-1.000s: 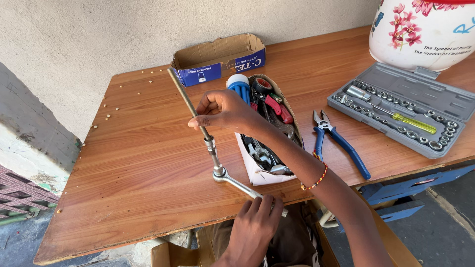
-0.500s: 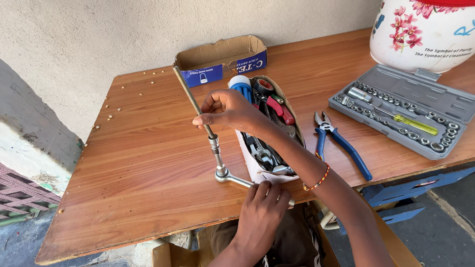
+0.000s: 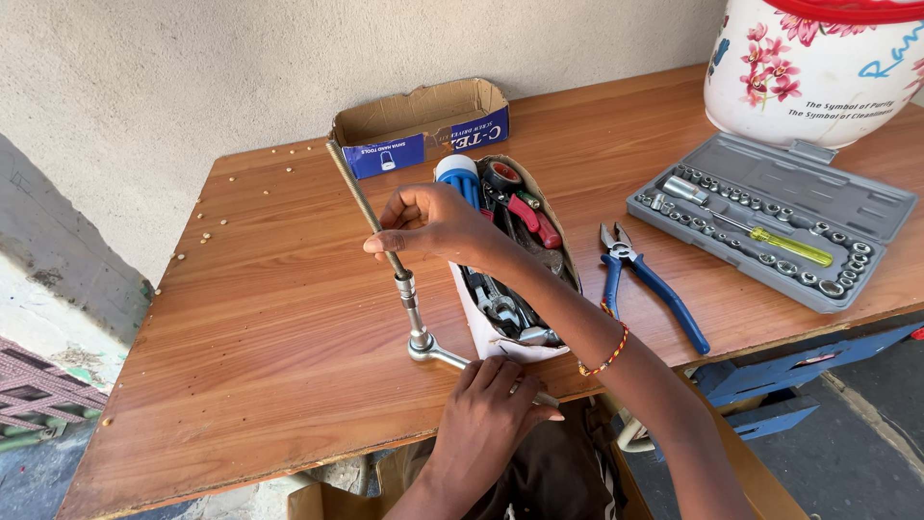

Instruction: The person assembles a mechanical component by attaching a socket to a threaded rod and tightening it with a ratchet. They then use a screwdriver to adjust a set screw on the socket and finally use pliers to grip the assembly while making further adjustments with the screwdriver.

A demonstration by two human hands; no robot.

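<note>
Right hand's grip pinches a long thin threaded metal rod above a steel socket ratchet; left hand clasps its handle at the wooden tabletop's near edge.

Left of your hands: bare surface, free passage | right: tool pouch blocks, pliers and socket case beyond | ahead: cardboard box.

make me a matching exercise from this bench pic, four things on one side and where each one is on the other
Things:
1. pliers
2. socket set case
3. cardboard box
4. ratchet handle

Places:
A. under the left hand, at the near table edge
B. lying open below the flowered tub
C. by the wall, at the table's back
D. between the tool pouch and the grey case

Pairs: 1-D, 2-B, 3-C, 4-A
</note>
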